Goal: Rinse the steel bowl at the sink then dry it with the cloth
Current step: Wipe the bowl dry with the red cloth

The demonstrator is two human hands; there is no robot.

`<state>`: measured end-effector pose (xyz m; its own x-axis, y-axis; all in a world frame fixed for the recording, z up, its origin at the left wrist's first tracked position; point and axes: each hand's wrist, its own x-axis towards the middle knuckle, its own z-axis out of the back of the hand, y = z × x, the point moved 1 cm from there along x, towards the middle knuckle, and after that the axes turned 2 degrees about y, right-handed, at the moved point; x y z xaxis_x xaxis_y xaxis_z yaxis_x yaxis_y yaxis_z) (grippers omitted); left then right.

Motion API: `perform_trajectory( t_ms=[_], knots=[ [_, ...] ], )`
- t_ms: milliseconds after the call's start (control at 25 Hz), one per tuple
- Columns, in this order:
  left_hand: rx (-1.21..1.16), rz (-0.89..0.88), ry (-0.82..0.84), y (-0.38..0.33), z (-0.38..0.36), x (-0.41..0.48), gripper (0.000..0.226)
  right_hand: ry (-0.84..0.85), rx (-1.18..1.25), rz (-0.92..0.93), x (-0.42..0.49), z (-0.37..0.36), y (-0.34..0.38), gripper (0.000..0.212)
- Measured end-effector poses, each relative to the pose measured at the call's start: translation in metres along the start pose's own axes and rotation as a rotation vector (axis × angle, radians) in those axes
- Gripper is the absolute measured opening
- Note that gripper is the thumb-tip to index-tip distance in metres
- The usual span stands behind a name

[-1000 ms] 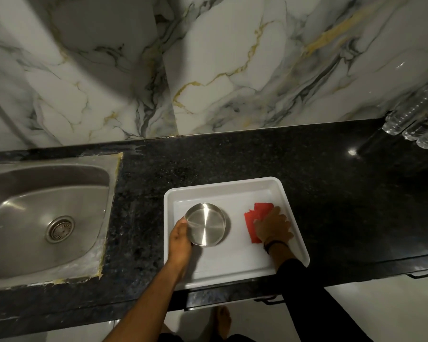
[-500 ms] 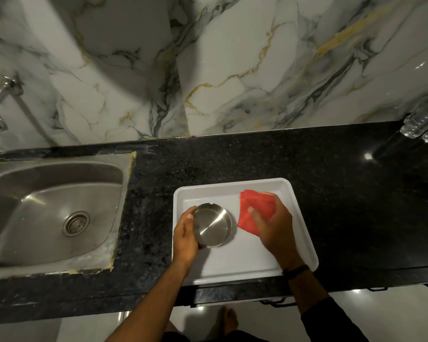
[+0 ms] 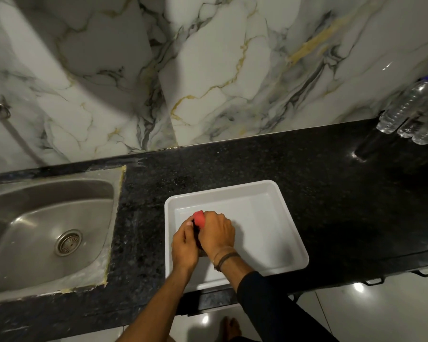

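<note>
- Now we look down at our two hands, brought close together over the near-left part of the white tray, which sits on the dark speckled counter.
- We can make out almost nothing of the steel bowl: only a dark sliver shows in the gap between our hands, so its shine and shape are hidden from us.
- We see the red cloth far more plainly, a bright bunched fold poking up at the far side of our hands, just above the fingers.
- Our left hand is curled on the left side of that dark sliver, thumb pointing away from us, fingers closed round what lies between the hands; we take that to be the bowl, though the grip itself is covered.
- Our right hand is folded over from the right, knuckles up, fingers closed on the red cloth and pressed toward the left hand.
- We cannot tell whether the bowl rests on the tray floor or is lifted just off it.
- We find the steel sink to the left of the tray, well apart from the hands.
- We note a dark band on our right wrist, above a dark sleeve.
</note>
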<state>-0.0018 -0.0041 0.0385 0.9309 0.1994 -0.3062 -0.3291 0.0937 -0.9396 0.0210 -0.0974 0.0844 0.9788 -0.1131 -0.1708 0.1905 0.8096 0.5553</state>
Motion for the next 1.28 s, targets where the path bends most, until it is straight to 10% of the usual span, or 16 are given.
perform_trajectory(
  t_ms=[360,640,800,920,1280],
  knots=[
    [-0.001,0.058,0.133,-0.027,0.024,0.024,0.044,0.492,0.032,0.749,0.009,0.037,-0.026,0.015],
    [0.162,-0.036,0.206,-0.014,0.016,0.026,0.042,0.878,-0.608,0.722,0.010,0.071,-0.009,0.020],
    [0.116,0.030,0.066,-0.019,0.016,0.024,0.041,0.432,-0.785,0.696,0.018,0.100,0.001,0.024],
    [0.011,0.062,-0.008,-0.025,0.016,0.029,0.040,0.145,-0.447,0.704,0.020,0.110,-0.009,0.025],
    [0.120,-0.012,0.073,-0.022,0.007,0.026,0.045,0.077,-0.690,0.804,0.010,0.018,-0.028,0.022]
  ],
)
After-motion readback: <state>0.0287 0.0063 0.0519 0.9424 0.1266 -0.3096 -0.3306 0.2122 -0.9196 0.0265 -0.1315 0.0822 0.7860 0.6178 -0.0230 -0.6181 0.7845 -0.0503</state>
